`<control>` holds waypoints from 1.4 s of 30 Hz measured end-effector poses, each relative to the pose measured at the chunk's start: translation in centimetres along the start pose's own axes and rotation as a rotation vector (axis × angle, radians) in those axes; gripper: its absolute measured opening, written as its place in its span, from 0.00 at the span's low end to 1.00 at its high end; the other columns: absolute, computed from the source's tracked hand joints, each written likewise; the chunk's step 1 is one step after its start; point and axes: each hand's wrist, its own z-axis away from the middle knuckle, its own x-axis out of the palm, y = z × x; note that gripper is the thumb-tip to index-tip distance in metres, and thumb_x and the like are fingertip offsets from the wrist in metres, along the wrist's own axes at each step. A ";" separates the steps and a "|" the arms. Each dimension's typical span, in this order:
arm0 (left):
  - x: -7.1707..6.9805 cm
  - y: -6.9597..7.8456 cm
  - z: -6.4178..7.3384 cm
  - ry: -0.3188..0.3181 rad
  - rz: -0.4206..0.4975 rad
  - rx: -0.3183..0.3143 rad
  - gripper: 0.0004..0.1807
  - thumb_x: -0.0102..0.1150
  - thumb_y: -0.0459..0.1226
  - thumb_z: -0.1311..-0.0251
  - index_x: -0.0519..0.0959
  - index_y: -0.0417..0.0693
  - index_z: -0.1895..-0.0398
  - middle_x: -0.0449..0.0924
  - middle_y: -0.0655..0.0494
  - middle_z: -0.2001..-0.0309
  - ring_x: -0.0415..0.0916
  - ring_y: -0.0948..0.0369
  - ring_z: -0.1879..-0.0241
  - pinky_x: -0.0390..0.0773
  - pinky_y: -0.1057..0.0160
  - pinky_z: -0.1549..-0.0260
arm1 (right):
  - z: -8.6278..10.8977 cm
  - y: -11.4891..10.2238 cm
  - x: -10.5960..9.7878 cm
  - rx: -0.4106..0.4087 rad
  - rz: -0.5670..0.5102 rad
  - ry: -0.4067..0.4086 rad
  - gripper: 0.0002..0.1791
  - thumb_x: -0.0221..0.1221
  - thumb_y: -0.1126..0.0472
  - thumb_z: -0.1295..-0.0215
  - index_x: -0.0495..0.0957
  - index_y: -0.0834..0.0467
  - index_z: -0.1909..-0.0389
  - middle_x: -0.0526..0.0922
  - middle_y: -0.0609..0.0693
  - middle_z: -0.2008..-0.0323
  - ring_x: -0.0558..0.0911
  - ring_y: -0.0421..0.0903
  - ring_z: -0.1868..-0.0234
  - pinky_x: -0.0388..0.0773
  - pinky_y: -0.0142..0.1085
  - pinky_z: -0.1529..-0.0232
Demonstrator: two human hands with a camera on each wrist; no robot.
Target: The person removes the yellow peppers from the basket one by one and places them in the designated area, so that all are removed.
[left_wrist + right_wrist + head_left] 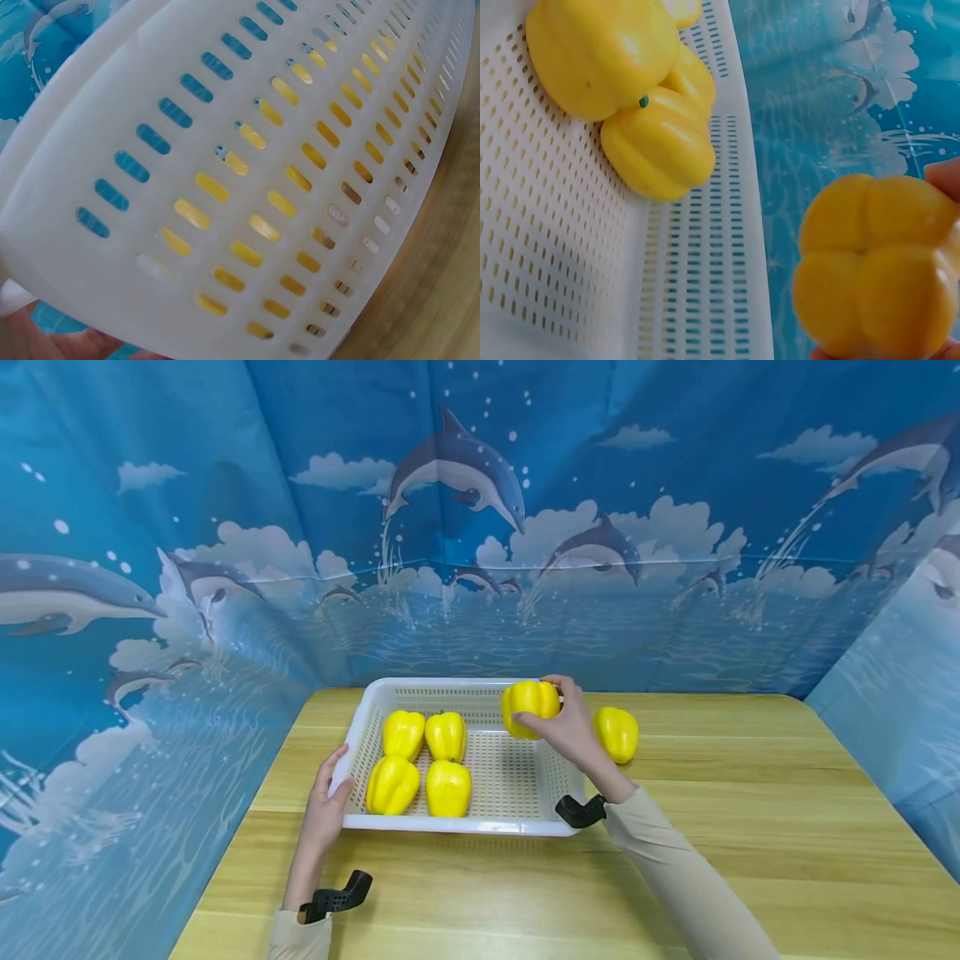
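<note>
A white perforated plastic basket (pixel 457 825) stands on the table, with several yellow bell peppers (pixel 447 789) grouped in its left half. My left hand (pixel 324 810) grips the basket's left rim; in the left wrist view the basket's slotted wall (pixel 247 187) hides most of that hand. With fingers and thumb spread around it, my right hand (pixel 572 727) holds another yellow bell pepper (pixel 529 700) over the basket's back right part. The right wrist view shows the lobed end of this held pepper (pixel 874 262). One more yellow bell pepper (pixel 617 735) lies outside, right of the basket.
The wooden table (pixel 750 793) extends right and in front of the basket. Behind it hangs a blue curtain (pixel 465 627) printed with dolphins, which also runs along both sides. A black wrist camera (pixel 581 811) on the right arm overlaps the basket's front right corner.
</note>
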 end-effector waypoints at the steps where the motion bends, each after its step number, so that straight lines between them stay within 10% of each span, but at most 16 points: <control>1: 0.0 0.0 0.0 -0.002 0.003 -0.006 0.30 0.39 0.31 0.30 0.53 0.55 0.26 0.51 0.43 0.29 0.58 0.46 0.37 0.61 0.44 0.43 | 0.1 0.0 -0.2 -0.010 -0.007 0.008 0.41 0.68 0.51 0.47 0.59 0.60 0.37 0.60 0.60 0.44 0.70 0.56 0.53 0.73 0.45 0.58; 42: 0.0 0.1 0.0 -0.002 -0.007 0.012 0.29 0.38 0.31 0.29 0.52 0.52 0.26 0.50 0.42 0.29 0.57 0.46 0.36 0.60 0.45 0.42 | 2.6 5.5 -10.0 -0.027 0.010 0.511 0.38 0.67 0.56 0.44 0.61 0.52 0.33 0.60 0.53 0.42 0.65 0.41 0.54 0.67 0.32 0.60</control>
